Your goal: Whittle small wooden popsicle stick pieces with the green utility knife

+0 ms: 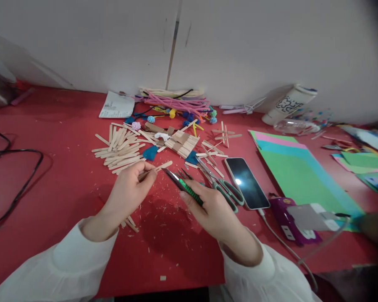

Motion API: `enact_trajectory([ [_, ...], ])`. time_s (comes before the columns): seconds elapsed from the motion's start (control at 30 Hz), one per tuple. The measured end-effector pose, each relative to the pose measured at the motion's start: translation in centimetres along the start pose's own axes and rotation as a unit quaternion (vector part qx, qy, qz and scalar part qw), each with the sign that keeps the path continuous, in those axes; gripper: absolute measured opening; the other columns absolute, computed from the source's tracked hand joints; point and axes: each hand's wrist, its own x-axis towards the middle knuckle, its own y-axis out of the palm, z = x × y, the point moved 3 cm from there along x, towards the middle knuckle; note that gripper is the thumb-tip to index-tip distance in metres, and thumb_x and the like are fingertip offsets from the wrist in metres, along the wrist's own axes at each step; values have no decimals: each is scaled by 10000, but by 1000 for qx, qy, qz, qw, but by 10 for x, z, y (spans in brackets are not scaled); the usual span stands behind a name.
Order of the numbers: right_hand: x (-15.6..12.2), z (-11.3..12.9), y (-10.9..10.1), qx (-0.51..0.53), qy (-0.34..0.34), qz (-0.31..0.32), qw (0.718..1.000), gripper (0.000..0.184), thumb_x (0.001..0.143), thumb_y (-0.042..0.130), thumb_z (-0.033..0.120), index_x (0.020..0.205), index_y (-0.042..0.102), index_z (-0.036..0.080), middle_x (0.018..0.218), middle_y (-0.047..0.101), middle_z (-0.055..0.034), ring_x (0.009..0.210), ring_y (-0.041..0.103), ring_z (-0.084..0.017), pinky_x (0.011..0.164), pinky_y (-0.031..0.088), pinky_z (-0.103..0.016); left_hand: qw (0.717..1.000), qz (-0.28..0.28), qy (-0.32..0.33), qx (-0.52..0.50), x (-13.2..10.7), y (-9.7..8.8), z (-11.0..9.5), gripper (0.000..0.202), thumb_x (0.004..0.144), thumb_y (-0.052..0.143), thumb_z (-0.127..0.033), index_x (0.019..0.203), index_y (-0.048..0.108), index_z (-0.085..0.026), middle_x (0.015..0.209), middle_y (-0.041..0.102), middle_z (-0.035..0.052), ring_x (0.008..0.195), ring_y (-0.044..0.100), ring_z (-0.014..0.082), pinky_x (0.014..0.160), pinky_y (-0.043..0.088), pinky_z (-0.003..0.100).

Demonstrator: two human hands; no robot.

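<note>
Between the thumb and fingers of my left hand [135, 180] is a wooden craft stick [164, 165], its free end pointing right. My right hand [209, 205] is closed round a green utility knife [190, 192], whose blade reaches up and left close to the stick; I cannot tell whether it touches. A heap of loose craft sticks [121, 147] lies beyond my left hand. Further off, sticks joined side by side form a small panel [182, 143] with brown strips across it. Grey-green scissors [223, 186] lie beyond my right hand. Wood shavings [164, 214] are scattered below my hands.
A phone [247, 182] on a cable, a purple box [291, 220] and coloured paper sheets [290, 163] lie to the right. Pink pipe cleaners [176, 102], a white paper [117, 105] and a tumbler [288, 104] are along the wall. A black cable [25, 184] curves at left.
</note>
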Motion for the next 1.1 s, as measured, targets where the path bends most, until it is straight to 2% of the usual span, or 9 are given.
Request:
enact_trajectory([
  [0.1,0,-1,2,-35,-2,12,999,240,910,394,269,1005,577,147,913,691,-92,793,667,-182,677,494,-267,998,9,-8,56,1,1,0,199,806,478,-371,723,529,-198,566,482,-65,485,397,84,488,306,205],
  [0.2,-1,-6,5,-111,27,49,992,243,899,400,252,1022,584,152,909,702,-89,812,683,-212,668,498,-284,983,45,-25,177,4,5,3,191,818,463,-362,738,547,-211,592,541,-48,521,464,114,495,294,225],
  [0.27,-1,-10,8,-174,58,86,979,248,891,410,259,1020,594,154,856,709,-84,765,691,-239,620,494,-299,964,75,-31,254,6,8,6,187,822,458,-333,735,579,-221,657,597,-27,605,530,142,515,301,235],
  [0.33,-1,-12,10,-211,78,106,969,255,891,412,275,1019,601,161,833,711,-77,732,693,-252,585,486,-306,955,82,-17,284,8,9,9,200,821,455,-312,734,613,-226,769,631,-4,710,570,162,556,332,242],
  [0.43,-1,-11,10,-202,68,108,971,249,892,414,270,1015,604,167,889,712,-73,794,689,-246,623,495,-301,964,76,9,255,11,10,13,221,823,440,-299,748,630,-216,852,632,16,756,581,166,616,376,251],
  [0.53,-2,-11,11,-183,53,94,977,255,881,431,247,1063,590,163,958,706,-77,841,683,-230,679,510,-299,972,91,-7,216,11,10,18,166,812,452,-272,801,606,-210,804,639,1,708,579,157,619,385,252],
  [0.67,-2,-13,15,-190,50,92,976,353,868,448,225,1204,537,165,1038,689,-95,865,680,-235,739,528,-343,968,93,-1,232,11,10,21,114,803,470,-247,748,564,-213,750,618,-12,676,561,156,594,363,255],
  [0.8,-2,-12,19,-188,45,95,976,427,872,437,203,1296,488,213,1101,664,-86,955,654,-242,807,523,-382,965,80,21,247,13,11,22,128,808,480,-254,737,578,-211,837,607,12,775,571,173,648,375,266],
  [1.1,0,-10,22,-248,45,94,963,436,881,430,206,1312,484,233,1033,675,-76,842,671,-199,690,541,-302,961,96,1,258,14,13,24,140,819,488,-257,813,623,-225,868,616,6,775,572,170,620,370,263],
])
